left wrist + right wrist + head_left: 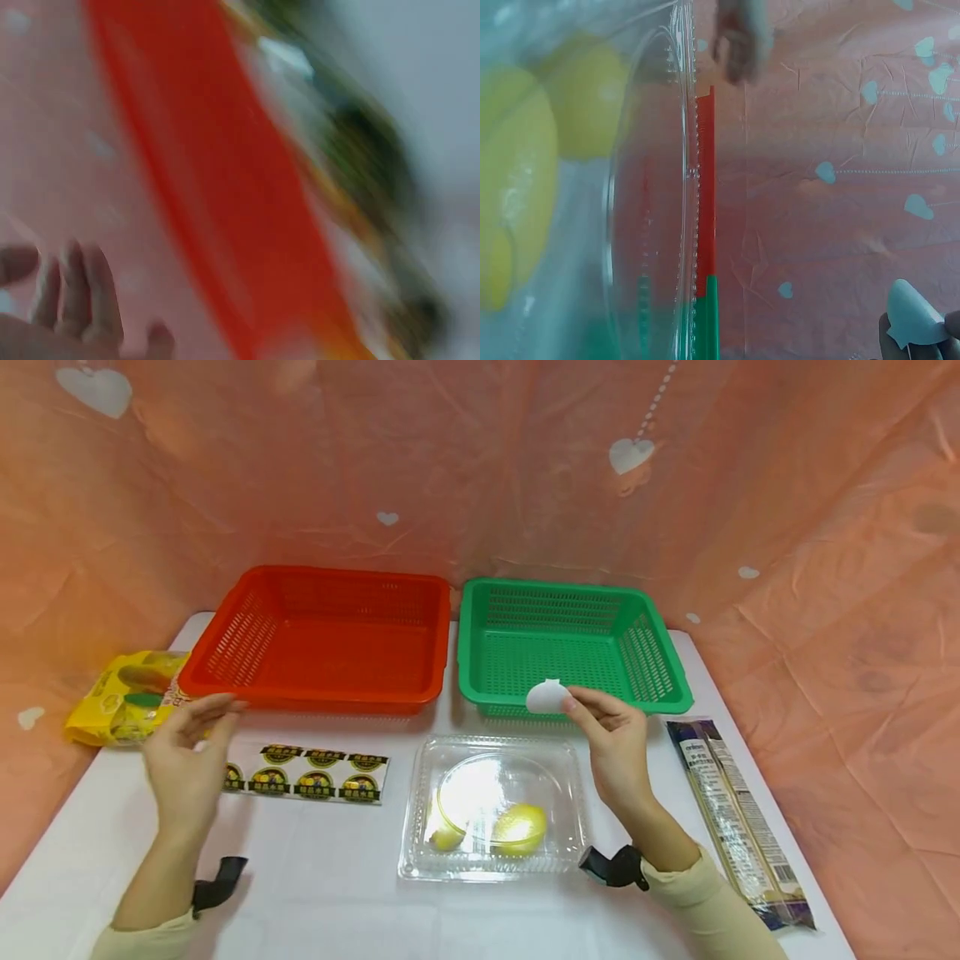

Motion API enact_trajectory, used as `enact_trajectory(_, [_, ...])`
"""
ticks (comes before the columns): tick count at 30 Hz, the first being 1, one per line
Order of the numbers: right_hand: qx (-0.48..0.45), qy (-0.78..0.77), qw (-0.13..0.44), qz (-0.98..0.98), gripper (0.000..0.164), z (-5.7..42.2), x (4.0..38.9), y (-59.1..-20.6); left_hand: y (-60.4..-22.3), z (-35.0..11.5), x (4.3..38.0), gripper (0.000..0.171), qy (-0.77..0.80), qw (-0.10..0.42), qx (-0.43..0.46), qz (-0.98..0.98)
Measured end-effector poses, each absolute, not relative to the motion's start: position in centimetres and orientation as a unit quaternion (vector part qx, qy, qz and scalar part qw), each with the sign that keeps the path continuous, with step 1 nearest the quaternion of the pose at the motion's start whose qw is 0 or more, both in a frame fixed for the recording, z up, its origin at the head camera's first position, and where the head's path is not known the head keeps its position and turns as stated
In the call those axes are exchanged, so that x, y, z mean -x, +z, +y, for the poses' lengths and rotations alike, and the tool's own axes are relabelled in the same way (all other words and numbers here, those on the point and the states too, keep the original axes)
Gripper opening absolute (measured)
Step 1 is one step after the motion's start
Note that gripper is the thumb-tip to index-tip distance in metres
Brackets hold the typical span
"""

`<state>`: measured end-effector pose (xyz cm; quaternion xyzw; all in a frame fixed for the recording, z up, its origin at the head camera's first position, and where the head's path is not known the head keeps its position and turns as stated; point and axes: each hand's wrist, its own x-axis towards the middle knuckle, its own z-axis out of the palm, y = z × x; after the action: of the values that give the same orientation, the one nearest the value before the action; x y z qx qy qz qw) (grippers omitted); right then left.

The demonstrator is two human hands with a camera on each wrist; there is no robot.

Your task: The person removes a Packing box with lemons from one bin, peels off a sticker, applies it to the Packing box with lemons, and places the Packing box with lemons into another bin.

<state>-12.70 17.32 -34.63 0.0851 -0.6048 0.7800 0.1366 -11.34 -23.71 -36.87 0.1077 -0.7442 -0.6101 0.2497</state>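
My right hand (618, 743) pinches a small white sticker (548, 697) between thumb and fingers, in front of the green basket; its plain white side faces the head view. In the right wrist view the sticker (915, 315) shows at the lower right. My left hand (187, 756) is raised at the left, holding nothing, its fingers loosely bent and blurred. Beside it lies a sheet of round black-and-gold stickers (311, 774), partly hidden by that hand. Between the hands sits a closed clear plastic box (491, 872) with two yellow lemons (521, 829) inside.
A red basket (315, 700) and a green basket (576, 589) stand side by side at the back. Partly behind the left hand is a yellow snack bag (116, 702). A long purple-and-silver packet (738, 827) lies along the right edge. Pink curtain (480, 460) hangs behind.
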Motion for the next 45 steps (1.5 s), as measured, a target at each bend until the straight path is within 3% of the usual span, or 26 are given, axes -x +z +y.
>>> enact_trajectory(2, [-0.09,0.779,0.142,-0.604,0.037,17.2,12.6,-34.6,-36.0,-20.0,11.3,0.018,-0.636,0.219,0.028,-0.739])
enact_trajectory(6, [-0.102,0.777,0.144,-0.605,0.038,17.0,12.4,-34.6,-34.3,-12.9,11.0,0.019,-0.679,0.02,0.222,-0.7])
enact_trajectory(9, [-0.114,0.774,0.139,-0.607,0.04,16.9,12.1,-34.6,-33.7,-8.8,11.1,0.028,-0.691,-0.111,0.289,-0.654])
enact_trajectory(12, [-0.134,0.766,0.122,-0.617,0.038,16.9,11.8,-34.8,-33.5,-6.4,11.4,0.036,-0.701,-0.177,0.288,-0.628])
enact_trajectory(17, [-0.21,0.721,0.038,-0.659,0.021,17.4,11.6,-34.9,-33.6,-4.9,11.8,0.038,-0.729,-0.182,0.216,-0.623])
enact_trajectory(23, [-0.282,0.658,-0.065,-0.696,0.032,17.5,11.5,-35.1,-34.0,-4.6,11.7,0.03,-0.748,-0.152,0.114,-0.636])
enact_trajectory(29, [-0.269,0.672,-0.047,-0.688,0.021,17.7,11.6,-35.6,-34.7,-4.8,11.6,0.025,-0.74,-0.145,0.061,-0.654])
enact_trajectory(35, [-0.246,0.681,-0.069,-0.686,0.021,18.5,11.7,-36.2,-35.6,-5.1,11.4,0.024,-0.7,-0.173,0.09,-0.687])
enact_trajectory(40, [-0.224,0.644,-0.094,-0.726,0.017,18.8,11.6,-37.3,-36.7,-5.3,11.5,0.021,-0.612,-0.121,0.171,-0.763])
enact_trajectory(45, [-0.243,0.586,-0.083,-0.768,0.012,18.9,11.8,-38.5,-37.8,-5.2,11.6,0.036,-0.524,-0.067,0.235,-0.816])
